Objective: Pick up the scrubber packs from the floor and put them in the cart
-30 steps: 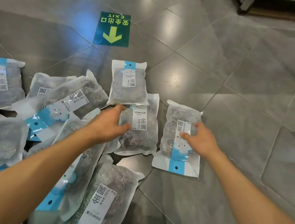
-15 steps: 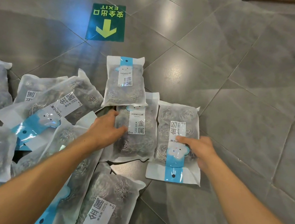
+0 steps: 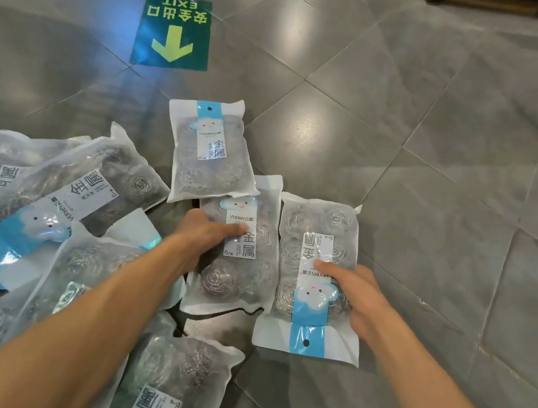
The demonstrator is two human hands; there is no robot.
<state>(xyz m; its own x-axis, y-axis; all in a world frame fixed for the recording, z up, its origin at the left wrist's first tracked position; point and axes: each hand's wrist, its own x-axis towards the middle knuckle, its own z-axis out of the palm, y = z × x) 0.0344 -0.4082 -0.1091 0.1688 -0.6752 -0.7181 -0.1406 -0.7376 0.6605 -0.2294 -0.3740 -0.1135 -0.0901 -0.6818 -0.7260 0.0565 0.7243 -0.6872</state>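
Several clear scrubber packs with blue and white labels lie scattered on the grey tiled floor. My left hand (image 3: pixel 202 237) grips the left edge of the middle pack (image 3: pixel 241 269), thumb across its label. My right hand (image 3: pixel 356 297) clasps the right side of the rightmost pack (image 3: pixel 316 241), thumb on its label. Another pack (image 3: pixel 207 150) lies just beyond, overlapping the middle pack's top. The cart is out of view.
More packs pile up at the left (image 3: pixel 64 196) and near my forearms (image 3: pixel 166 386). A green exit sticker (image 3: pixel 174 33) with a yellow arrow is stuck to the floor ahead. Dark furniture base (image 3: pixel 479 0) stands at the top right. Bare tiles (image 3: pixel 452 195) spread to the right.
Both hands have closed onto their packs: the left slid onto the middle pack's edge, the right moved from the top of the rightmost pack to its side.
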